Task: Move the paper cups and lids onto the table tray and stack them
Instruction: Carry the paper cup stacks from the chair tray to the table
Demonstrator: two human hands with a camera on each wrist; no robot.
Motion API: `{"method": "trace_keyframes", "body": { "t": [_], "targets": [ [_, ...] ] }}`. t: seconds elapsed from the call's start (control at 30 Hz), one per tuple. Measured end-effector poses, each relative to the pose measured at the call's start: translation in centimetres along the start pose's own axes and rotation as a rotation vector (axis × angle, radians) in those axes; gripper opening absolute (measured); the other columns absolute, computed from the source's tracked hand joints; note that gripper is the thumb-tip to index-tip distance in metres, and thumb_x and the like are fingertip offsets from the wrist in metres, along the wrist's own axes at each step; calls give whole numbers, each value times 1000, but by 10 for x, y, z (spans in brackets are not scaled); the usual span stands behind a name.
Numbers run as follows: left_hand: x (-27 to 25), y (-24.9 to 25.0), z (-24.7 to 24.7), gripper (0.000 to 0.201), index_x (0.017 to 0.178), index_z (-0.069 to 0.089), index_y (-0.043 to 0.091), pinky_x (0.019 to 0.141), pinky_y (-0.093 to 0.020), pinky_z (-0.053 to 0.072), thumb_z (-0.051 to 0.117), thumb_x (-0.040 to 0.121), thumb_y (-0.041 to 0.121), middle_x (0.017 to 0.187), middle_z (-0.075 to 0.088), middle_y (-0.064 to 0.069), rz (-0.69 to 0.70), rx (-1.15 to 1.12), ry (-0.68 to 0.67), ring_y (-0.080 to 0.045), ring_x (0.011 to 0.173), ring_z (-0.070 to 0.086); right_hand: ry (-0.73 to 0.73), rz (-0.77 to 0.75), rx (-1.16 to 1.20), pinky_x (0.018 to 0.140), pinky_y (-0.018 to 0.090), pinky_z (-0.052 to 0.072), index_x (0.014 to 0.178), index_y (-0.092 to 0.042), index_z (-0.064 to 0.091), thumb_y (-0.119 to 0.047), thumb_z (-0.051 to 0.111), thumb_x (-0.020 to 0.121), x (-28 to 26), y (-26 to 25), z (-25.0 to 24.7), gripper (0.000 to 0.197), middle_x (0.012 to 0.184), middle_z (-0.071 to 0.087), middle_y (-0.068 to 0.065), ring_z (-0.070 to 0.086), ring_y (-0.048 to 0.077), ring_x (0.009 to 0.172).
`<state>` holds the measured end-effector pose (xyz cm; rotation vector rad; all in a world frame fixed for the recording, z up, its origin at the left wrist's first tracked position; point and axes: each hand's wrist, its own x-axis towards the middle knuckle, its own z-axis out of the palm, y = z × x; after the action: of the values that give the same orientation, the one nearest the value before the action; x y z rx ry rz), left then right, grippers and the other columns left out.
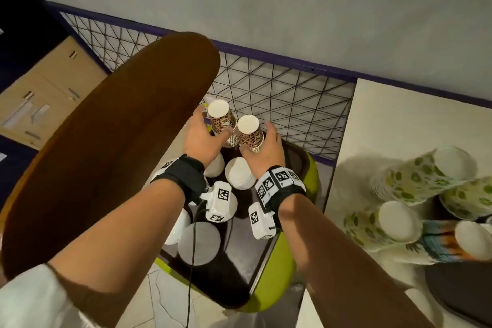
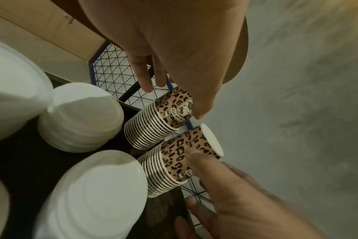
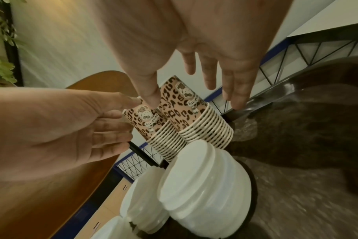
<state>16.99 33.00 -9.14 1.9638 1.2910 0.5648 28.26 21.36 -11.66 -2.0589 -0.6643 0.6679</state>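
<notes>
Two upside-down stacks of leopard-print paper cups stand at the far end of a dark tray (image 1: pixel 292 157) on a green stool. My left hand (image 1: pixel 209 126) straddles the left stack (image 1: pixel 222 122), thumb on the near side and fingers behind; whether it touches is unclear. My right hand (image 1: pixel 259 141) is at the right stack (image 1: pixel 250 133), its thumb (image 2: pixel 194 158) touching the cup wall and its fingers (image 3: pixel 235 90) spread apart beyond it. Neither hand has closed. Stacks of white lids (image 1: pixel 238 173) stand on the same tray below my wrists.
A white table (image 1: pixel 399 114) at the right holds green-patterned cup stacks (image 1: pixel 415 176), a striped one (image 1: pixel 439 242) and a dark tray (image 1: pixel 458 298). A brown round panel (image 1: pixel 106 141) rises close on the left. A wire-mesh fence (image 1: pixel 279 93) stands just behind the stool.
</notes>
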Motion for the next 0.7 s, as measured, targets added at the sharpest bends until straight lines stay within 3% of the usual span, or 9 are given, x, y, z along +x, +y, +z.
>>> {"method": "trace_keyframes", "body": {
  "t": [0.17,0.37,0.53,0.7],
  "targets": [
    [21,-15,14,87,152,39,11,109,-42,48,85,83,34,142,58,-8,7,40,-16,-23,129,55,-20,-59,-56,106,49,43,147,-28,33,-42,79,75,24,9,17,87,144,45,9,46,35,129],
    [30,-26,27,75,144,44,10,108,-39,47,84,85,30,139,62,-9,-14,56,-66,-27,131,57,-72,-111,-89,102,49,47,146,-32,31,-40,74,79,32,29,24,80,136,57,10,51,33,126],
    [36,-30,33,70,141,41,8,111,-45,46,81,88,29,141,57,-12,22,82,-84,-28,133,53,-41,-165,-111,100,45,48,148,-22,33,-30,73,82,33,36,21,78,134,47,15,50,35,121],
    [32,-21,38,78,150,34,6,111,-35,37,79,88,22,143,42,-17,98,140,-123,-29,134,44,18,-177,-157,93,45,53,143,-26,35,-32,72,81,27,38,10,72,124,37,12,53,35,108]
  ]
}}
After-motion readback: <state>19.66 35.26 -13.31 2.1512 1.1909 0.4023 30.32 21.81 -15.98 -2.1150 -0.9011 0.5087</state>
